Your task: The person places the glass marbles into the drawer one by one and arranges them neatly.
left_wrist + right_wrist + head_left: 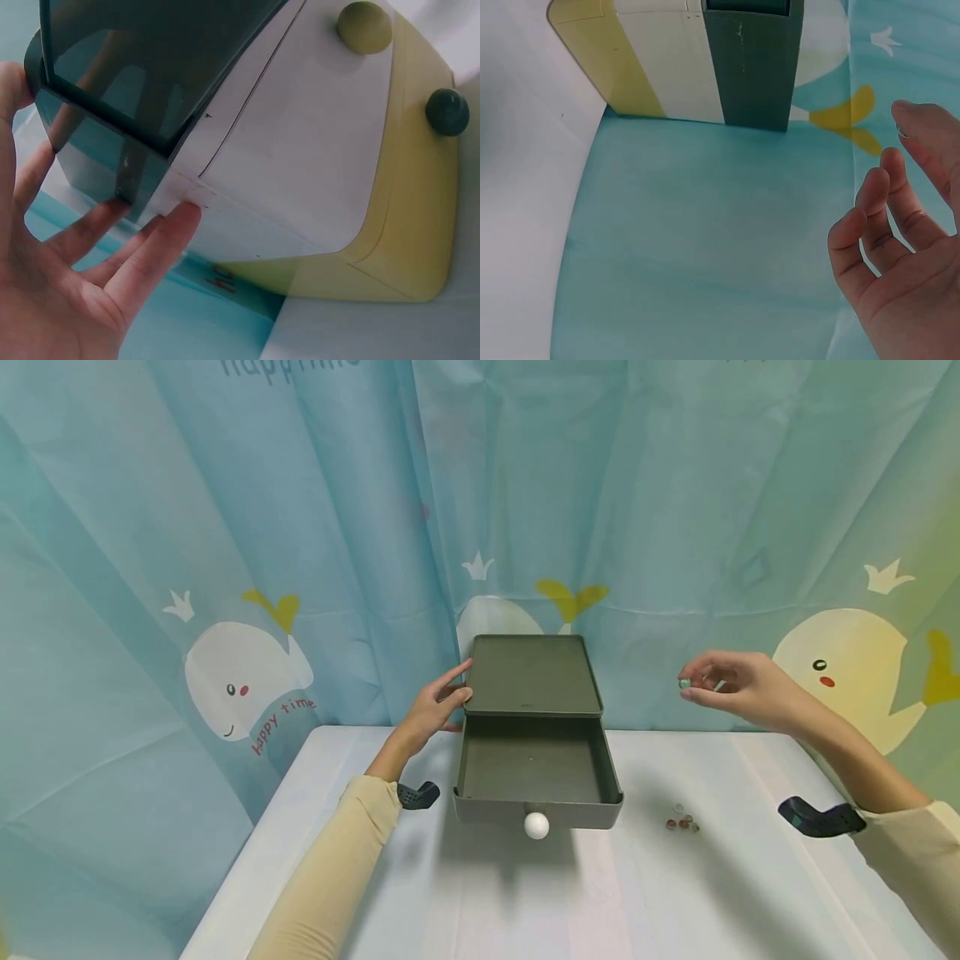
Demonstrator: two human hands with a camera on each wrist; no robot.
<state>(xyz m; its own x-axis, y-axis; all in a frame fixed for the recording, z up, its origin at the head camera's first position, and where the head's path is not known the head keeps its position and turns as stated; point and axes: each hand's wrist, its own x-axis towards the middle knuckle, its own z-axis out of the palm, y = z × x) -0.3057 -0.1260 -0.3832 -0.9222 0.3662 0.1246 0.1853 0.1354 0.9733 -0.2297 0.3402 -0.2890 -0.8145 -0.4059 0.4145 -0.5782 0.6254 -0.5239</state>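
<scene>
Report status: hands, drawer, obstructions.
Left hand touching side of cabinet. Right hand pinching green bead, right of cabinet. Top drawer pulled out; nothing seen blocking it.

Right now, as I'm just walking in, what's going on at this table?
A person is at a small drawer unit whose top drawer is pulled open. Their left hand touches the unit's left side. Their right hand pinches a small greenish marble in the air, off to the right of the drawer. A few more marbles lie in a loose cluster on the table.
</scene>
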